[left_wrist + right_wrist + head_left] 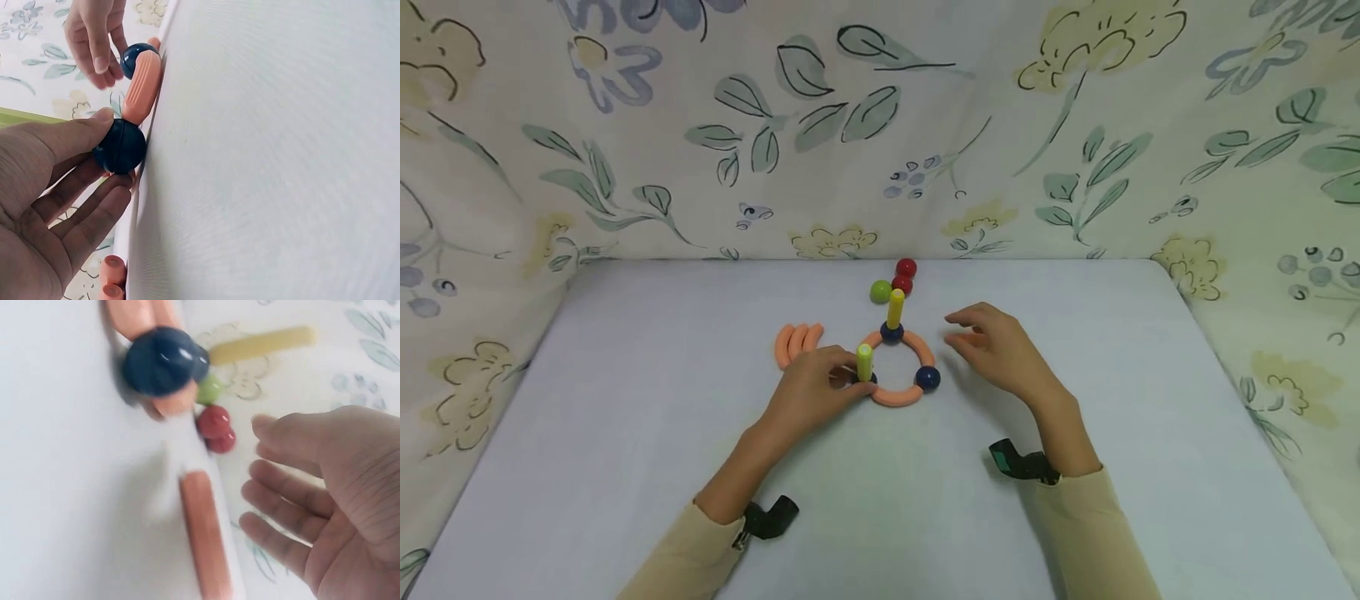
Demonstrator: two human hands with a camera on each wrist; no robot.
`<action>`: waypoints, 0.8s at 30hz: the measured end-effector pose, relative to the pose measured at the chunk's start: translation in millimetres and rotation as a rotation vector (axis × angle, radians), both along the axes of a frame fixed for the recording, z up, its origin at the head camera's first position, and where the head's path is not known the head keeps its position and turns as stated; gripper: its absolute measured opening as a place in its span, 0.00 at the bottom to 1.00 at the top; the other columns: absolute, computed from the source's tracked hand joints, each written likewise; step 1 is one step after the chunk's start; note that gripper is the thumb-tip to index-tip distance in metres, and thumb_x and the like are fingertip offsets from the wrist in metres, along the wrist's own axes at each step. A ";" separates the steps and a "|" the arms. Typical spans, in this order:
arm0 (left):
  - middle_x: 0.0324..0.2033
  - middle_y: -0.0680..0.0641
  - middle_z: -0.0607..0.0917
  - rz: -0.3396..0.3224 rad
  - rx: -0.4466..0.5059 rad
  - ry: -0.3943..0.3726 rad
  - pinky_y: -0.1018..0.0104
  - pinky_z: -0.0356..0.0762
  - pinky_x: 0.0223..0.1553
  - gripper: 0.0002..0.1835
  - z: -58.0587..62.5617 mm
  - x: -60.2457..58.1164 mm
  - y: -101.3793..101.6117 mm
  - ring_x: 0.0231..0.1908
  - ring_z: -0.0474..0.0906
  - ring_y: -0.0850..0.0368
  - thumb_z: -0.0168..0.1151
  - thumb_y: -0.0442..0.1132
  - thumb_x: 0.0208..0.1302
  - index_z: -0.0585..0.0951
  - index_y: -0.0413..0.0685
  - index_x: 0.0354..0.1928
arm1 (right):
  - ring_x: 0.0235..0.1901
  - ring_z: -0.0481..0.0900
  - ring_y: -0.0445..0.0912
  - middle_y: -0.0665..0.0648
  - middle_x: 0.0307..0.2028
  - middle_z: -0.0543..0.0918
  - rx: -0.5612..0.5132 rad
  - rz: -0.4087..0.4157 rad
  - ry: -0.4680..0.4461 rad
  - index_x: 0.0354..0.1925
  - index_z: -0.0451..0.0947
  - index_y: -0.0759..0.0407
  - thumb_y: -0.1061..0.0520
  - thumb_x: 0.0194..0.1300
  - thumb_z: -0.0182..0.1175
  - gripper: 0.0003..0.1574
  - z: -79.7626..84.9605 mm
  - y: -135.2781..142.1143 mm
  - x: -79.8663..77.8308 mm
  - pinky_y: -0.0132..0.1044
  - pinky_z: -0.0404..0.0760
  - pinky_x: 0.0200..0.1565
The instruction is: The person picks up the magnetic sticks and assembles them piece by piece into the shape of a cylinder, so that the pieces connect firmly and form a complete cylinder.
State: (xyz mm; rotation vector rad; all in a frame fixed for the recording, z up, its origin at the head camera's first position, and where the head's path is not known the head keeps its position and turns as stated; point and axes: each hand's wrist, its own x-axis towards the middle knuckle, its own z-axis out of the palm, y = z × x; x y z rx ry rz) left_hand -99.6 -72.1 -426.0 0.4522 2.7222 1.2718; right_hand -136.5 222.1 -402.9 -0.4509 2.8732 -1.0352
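A ring of curved orange pieces [897, 398] joined by dark blue balls [928, 378] lies flat on the white table. Two yellow rods rise from it: one rod [896, 309] on the far ball, the other rod [865, 363] on the left ball. Thumb and fingers of my left hand [818, 385] pinch that left dark blue ball [120, 147], seen close in the left wrist view. My right hand [1000, 350] hovers to the right of the ring, fingers loosely bent and holding nothing. In the right wrist view this hand [325, 481] is apart from the pieces.
Several loose curved orange pieces [795, 340] lie left of the ring. Beyond it sit two red balls [906, 267] and a green ball [881, 291]. An orange bar [206, 534] shows low in the right wrist view. Flowered cloth [880, 125] hangs behind the table.
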 end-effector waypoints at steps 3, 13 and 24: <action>0.41 0.53 0.92 0.017 -0.011 0.003 0.58 0.88 0.48 0.12 -2.3 2.9 -3.4 0.43 0.89 0.59 0.82 0.45 0.59 0.91 0.54 0.43 | 0.62 0.83 0.58 0.62 0.59 0.86 -0.003 -0.016 -0.009 0.60 0.84 0.63 0.54 0.72 0.70 0.23 -1.7 6.4 -1.2 0.59 0.83 0.63; 0.39 0.55 0.92 0.007 -0.011 0.057 0.65 0.85 0.44 0.12 -5.5 1.4 -5.2 0.41 0.88 0.62 0.82 0.45 0.58 0.91 0.55 0.41 | 0.59 0.84 0.60 0.65 0.57 0.87 0.097 -0.017 -0.060 0.58 0.85 0.64 0.56 0.74 0.67 0.19 -9.5 12.8 -7.0 0.59 0.83 0.63; 0.37 0.55 0.92 -0.006 -0.031 0.030 0.65 0.86 0.43 0.11 -3.6 -3.1 1.0 0.39 0.87 0.63 0.83 0.44 0.58 0.91 0.54 0.41 | 0.46 0.83 0.52 0.59 0.46 0.90 0.207 -0.034 -0.134 0.57 0.87 0.59 0.51 0.74 0.67 0.19 -6.4 18.1 -0.2 0.52 0.85 0.53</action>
